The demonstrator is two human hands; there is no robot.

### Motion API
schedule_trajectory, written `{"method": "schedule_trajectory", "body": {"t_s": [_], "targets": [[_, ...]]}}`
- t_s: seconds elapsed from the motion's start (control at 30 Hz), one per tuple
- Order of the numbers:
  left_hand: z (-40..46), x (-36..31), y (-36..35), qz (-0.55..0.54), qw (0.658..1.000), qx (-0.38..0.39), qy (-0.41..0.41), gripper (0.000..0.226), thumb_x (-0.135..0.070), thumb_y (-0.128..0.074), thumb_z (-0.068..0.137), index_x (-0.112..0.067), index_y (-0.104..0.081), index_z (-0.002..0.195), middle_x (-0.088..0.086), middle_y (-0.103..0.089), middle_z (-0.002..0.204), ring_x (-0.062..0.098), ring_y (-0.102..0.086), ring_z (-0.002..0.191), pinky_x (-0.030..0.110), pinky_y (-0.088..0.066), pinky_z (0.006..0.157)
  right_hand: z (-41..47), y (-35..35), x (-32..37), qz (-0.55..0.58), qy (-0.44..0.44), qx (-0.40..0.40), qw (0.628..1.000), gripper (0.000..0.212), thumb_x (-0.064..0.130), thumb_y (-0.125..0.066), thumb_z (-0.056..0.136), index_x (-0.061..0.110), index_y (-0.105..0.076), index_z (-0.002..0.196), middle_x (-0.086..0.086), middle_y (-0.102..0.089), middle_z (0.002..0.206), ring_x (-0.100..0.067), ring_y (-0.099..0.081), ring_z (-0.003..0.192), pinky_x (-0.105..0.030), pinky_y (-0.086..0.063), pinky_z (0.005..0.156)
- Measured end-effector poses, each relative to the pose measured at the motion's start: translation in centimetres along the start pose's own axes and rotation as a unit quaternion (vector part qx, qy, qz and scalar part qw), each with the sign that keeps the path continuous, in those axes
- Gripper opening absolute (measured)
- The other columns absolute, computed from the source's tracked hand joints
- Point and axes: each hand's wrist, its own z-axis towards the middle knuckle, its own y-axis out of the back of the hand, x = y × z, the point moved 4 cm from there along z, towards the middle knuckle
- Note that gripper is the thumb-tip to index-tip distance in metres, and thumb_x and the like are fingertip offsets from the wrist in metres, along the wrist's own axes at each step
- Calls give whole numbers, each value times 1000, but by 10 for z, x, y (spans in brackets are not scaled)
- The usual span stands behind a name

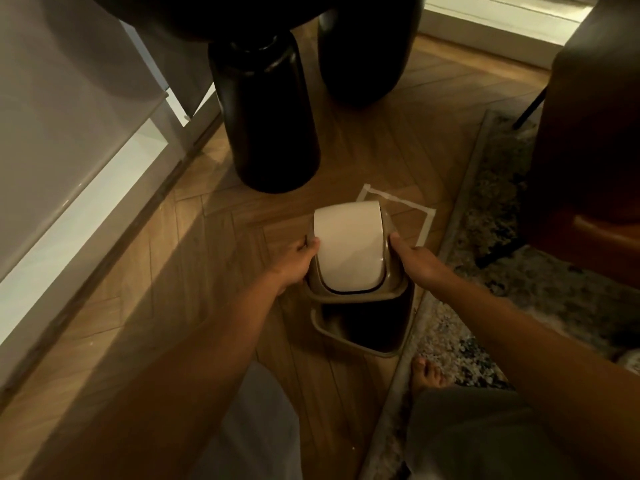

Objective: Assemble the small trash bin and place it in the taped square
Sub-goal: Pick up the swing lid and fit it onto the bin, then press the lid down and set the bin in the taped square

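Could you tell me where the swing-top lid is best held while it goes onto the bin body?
Probably by its two opposite brown side rims, one hand from each side, as the left hand and right hand do now. The lid has a white flap in the middle that looks free to swing, so the fixed frame is likely firmer. The bin body sits open below.

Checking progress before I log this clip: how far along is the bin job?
Done: nothing finished yet. In hand: left hand and right hand grip the swing lid by its sides, held above the open bin body, not seated. Left: fit the lid on, then move the bin into the taped square, which the bin body sits short of.
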Motion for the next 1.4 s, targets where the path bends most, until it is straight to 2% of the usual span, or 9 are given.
{"method": "schedule_trajectory", "body": {"t_s": [0.1, 0.2, 0.4, 0.53, 0.63, 0.77, 1.07, 1.2, 1.4], "targets": [[0, 4, -6, 8, 1000, 15, 3, 64, -63, -43, 99, -30, -42, 154, 2, -56, 143, 25, -57, 119, 37, -56, 79, -2, -1, -5, -15, -2, 16, 1000, 105, 89, -34, 86, 8, -56, 150, -17, -55, 152, -36, -56, 135, -40, -45, 110], [-1, 9, -11, 0, 999, 36, 2, 67, -62, -47, 98, -32, -36, 156, 2, -54, 146, 22, -57, 117, 38, -57, 82, -3, 0, -18, -51, -5, 26, 998, 102, 88, -34, 87, 11, -56, 150, -16, -55, 153, -35, -56, 134, -32, -42, 95], [-5, 19, -20, 41, 999, 20, 3, 85, -69, -54, 90, -16, -37, 155, 6, -49, 152, 29, -50, 135, 48, -45, 109, -11, 5, -40, -64, -13, 54, 996, 102, 88, -37, 86, 11, -54, 151, -16, -52, 155, -33, -55, 136, -29, -39, 96], [-17, 19, -31, 58, 996, 58, -31, 68, -65, -44, 97, -19, -52, 146, 3, -59, 143, 25, -54, 133, 34, -44, 101, -18, 6, -49, -63, 5, 45, 997, 99, 86, -39, 87, 13, -50, 154, -14, -49, 158, -33, -53, 139, -28, -38, 95], [-23, 22, -36, 46, 996, 70, -27, 68, -63, -44, 98, -20, -46, 151, 4, -54, 148, 25, -50, 136, 41, -42, 111, -25, 4, -59, -68, 2, 52, 996, 103, 88, -39, 85, 11, -52, 153, -15, -51, 157, -33, -56, 134, -29, -39, 92], [-28, 27, -36, 49, 996, 68, -11, 72, -64, -46, 97, -23, -39, 155, 5, -50, 152, 28, -49, 137, 53, -43, 111, -36, -6, -71, -73, -16, 77, 994, 111, 92, -36, 82, 10, -48, 155, -17, -49, 158, -33, -55, 136, -32, -42, 101], [-36, 42, -39, 59, 995, 76, 1, 71, -59, -48, 98, -21, -36, 157, 8, -47, 154, 29, -49, 136, 51, -45, 110, -42, -24, -86, -48, -6, 61, 997, 98, 81, -45, 90, 10, -43, 157, -19, -51, 154, -35, -57, 131, -32, -44, 87], [-36, 44, -43, 76, 995, 62, -9, 73, -61, -48, 98, -20, -36, 157, 8, -44, 157, 28, -46, 139, 44, -41, 111, -47, -25, -94, -54, -29, 74, 995, 99, 84, -40, 88, 10, -48, 153, -18, -58, 146, -27, -63, 110, -35, -49, 82], [-34, 43, -46, 67, 996, 64, -17, 70, -59, -51, 98, -22, -37, 156, 7, -45, 156, 28, -46, 139, 45, -43, 110, -50, -27, -105, -28, -47, 72, 996, 103, 90, -42, 82, 12, -52, 149, -10, -60, 136, -23, -69, 100, -36, -57, 73]]}}
